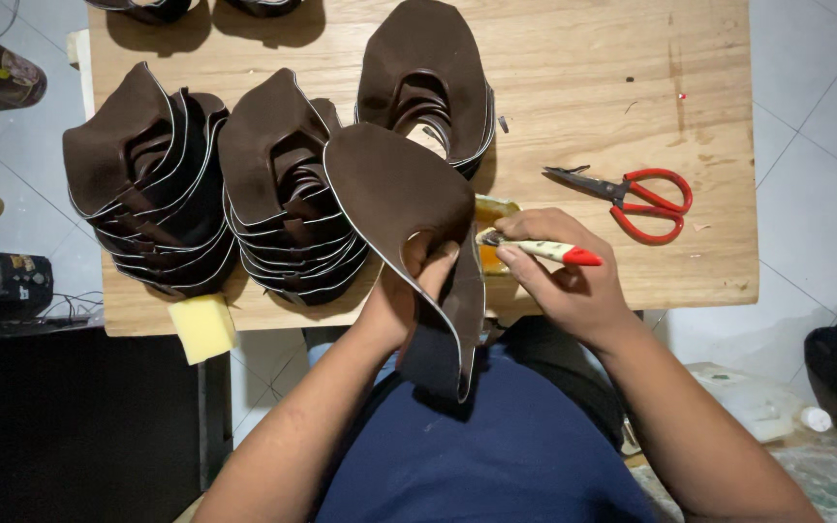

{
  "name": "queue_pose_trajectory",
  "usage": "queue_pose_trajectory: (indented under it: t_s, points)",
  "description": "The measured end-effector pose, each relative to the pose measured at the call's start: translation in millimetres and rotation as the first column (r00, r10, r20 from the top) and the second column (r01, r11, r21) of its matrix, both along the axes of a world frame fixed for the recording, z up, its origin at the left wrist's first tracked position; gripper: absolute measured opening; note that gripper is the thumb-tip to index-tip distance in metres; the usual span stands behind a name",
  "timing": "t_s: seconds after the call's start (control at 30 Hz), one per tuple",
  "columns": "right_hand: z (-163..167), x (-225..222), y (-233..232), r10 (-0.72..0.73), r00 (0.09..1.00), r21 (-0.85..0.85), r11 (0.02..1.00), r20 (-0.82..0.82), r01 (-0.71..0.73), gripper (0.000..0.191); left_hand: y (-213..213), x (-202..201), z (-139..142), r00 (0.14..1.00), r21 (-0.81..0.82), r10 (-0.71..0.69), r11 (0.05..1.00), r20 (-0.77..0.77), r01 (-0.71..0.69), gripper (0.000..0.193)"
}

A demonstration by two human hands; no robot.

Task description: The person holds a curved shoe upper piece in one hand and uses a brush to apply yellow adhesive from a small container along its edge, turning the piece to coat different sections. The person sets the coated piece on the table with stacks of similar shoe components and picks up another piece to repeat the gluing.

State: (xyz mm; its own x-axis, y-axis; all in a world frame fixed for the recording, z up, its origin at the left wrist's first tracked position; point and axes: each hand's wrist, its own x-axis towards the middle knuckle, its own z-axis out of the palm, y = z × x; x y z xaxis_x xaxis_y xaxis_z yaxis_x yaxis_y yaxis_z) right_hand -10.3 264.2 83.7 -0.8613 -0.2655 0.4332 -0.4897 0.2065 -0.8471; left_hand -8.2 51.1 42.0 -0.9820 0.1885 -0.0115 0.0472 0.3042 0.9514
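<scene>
A wooden table (573,68) is filling most of the view, and on it three stacks of brown leather pieces are sitting: one stack (147,184) at the left, one (283,194) just beside it, and one (425,82) behind, toward the middle. The person is leaning over the near edge in a dark blue shirt (477,455). The left hand (409,286) is holding up a single brown leather piece (389,189) in front of the stacks, its fingers curling closed around the piece's lower edge, and the piece is hanging down over the table edge. The right hand (564,276) is gripping a brush with a white and red handle (546,251), fingers pinching together on it, the tip touching the leather piece beside a glue pot (496,208). Red scissors (636,199) are lying to the right, well apart, and a yellow sponge (202,326) is sticking out at the table's near left edge
</scene>
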Motion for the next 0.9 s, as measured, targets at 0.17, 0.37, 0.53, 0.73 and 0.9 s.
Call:
queue_pose_trajectory:
  t_s: [0.17, 0.37, 0.53, 0.73, 0.9]
  points:
    - [6, -3, -2, -0.051, 0.98, 0.199, 0.976, -0.191, 0.09, 0.022, 1, 2, -5, 0.998, 0.012, -0.013, 1.0, -0.054, 0.014, 0.035]
    - [9, -3, 0, -0.022, 0.975, 0.288, 0.954, -0.222, 0.087, 0.022, 0, 1, -1, 0.999, 0.037, -0.044, 0.998, 0.017, 0.043, 0.039]
    - [11, -3, 0, 0.034, 0.979, 0.303, 0.952, -0.199, 0.029, 0.021, 1, 2, 7, 0.99, 0.177, -0.096, 0.981, 0.101, 0.077, 0.041]
    - [13, -3, 1, 0.011, 0.972, 0.3, 0.952, -0.233, 0.061, 0.024, 1, -2, 8, 0.954, 0.054, -0.088, 0.996, 0.288, 0.076, 0.042]
    - [10, -3, 0, -0.007, 0.985, 0.306, 0.95, -0.174, 0.061, 0.02, 0, -2, 2, 0.987, 0.169, -0.092, 0.983, 0.134, 0.069, 0.038]
